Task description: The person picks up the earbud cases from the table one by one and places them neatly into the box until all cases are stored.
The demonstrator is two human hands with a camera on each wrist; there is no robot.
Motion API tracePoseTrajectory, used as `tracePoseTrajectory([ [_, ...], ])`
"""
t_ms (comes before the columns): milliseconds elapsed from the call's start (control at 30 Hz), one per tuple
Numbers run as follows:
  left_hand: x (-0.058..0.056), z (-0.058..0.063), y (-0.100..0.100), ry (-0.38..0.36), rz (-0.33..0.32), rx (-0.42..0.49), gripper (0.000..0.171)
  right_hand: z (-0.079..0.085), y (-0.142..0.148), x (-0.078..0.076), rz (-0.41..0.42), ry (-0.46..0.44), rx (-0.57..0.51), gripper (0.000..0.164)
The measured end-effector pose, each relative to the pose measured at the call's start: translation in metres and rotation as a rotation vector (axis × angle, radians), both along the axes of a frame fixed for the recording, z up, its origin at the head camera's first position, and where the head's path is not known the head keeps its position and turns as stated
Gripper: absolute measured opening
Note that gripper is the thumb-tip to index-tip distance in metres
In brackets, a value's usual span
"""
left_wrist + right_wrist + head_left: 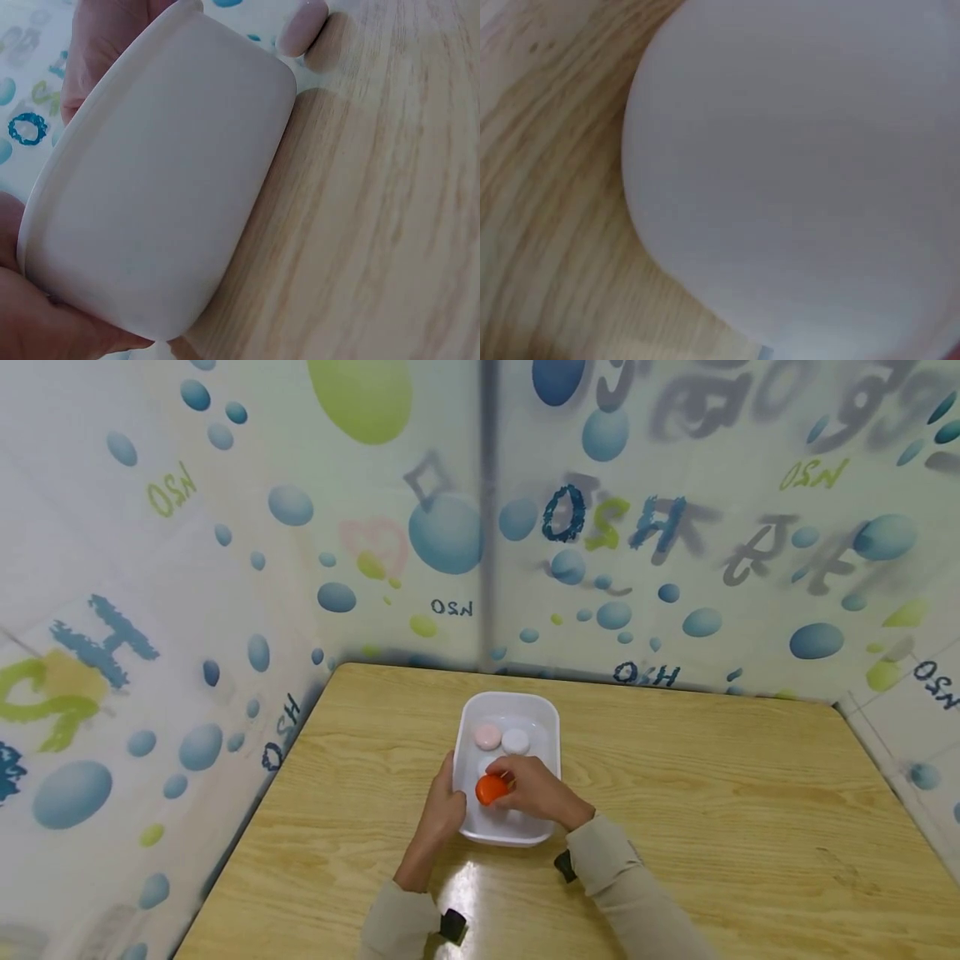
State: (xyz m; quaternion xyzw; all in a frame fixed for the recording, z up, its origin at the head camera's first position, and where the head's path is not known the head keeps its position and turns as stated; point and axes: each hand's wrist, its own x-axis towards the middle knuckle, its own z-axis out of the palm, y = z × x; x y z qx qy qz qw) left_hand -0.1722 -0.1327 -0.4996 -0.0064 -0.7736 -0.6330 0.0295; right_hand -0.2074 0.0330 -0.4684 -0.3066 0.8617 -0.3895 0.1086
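Observation:
A white plastic tray [508,839] stands on the wooden table. My left hand [444,810] holds it by the left side, thumb near the rim. Over the tray's near half, my right hand [538,789] pinches a glossy orange round piece [491,790] between fingers and thumb. Farther back inside lie a pale pink round piece [487,737] and a white round piece [516,742]. The right hand partly hides the tray floor. The tray's outer wall [165,180] fills much of the left wrist view and, blurred, most of the right wrist view.
The wooden table [720,827] extends to both sides of the tray. Printed wall sheets [615,568] border its back and sides. A pinkish rounded shape [303,28] appears beyond the tray in the left wrist view; I cannot tell what it is.

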Motion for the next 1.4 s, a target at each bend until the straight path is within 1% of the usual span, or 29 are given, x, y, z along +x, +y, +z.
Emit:
tracePoseTrajectory([
  [200,-0.002,-0.003,0.000,0.002,0.000,-0.024,0.075,-0.005,-0.008,0.001,0.017,-0.003,0.048,0.033],
  [433,0.000,0.001,0.001,0.007,0.000,-0.015,0.075,-0.010,-0.012,0.002,0.026,0.067,0.122,0.029],
  [633,0.001,0.002,0.002,0.005,0.002,0.025,0.076,-0.010,-0.012,0.002,0.016,0.040,0.100,0.023],
  [800,0.001,0.002,0.002,-0.010,0.019,-0.010,0.076,-0.009,-0.011,0.002,0.013,0.021,0.108,0.025],
  [900,0.001,0.002,0.002,-0.017,0.017,-0.013,0.076,-0.005,-0.010,0.003,-0.007,0.001,0.098,0.029],
  [1033,0.008,0.020,0.004,-0.023,0.006,0.027,0.074,0.007,-0.004,0.004,-0.050,-0.053,0.036,0.036],
  [1133,0.013,0.034,0.006,-0.035,0.001,0.045,0.073,0.016,0.005,0.003,-0.083,-0.081,-0.026,0.037],
  [1233,0.013,0.034,0.006,-0.046,0.001,0.038,0.074,0.022,0.019,0.002,-0.132,-0.093,-0.097,0.039],
  [1300,0.012,0.032,0.005,-0.045,-0.001,0.044,0.074,0.024,0.029,0.001,-0.174,-0.090,-0.120,0.039],
  [1400,0.008,0.023,0.003,-0.031,-0.008,0.063,0.075,0.028,0.047,0.001,-0.244,-0.080,-0.121,0.039],
])
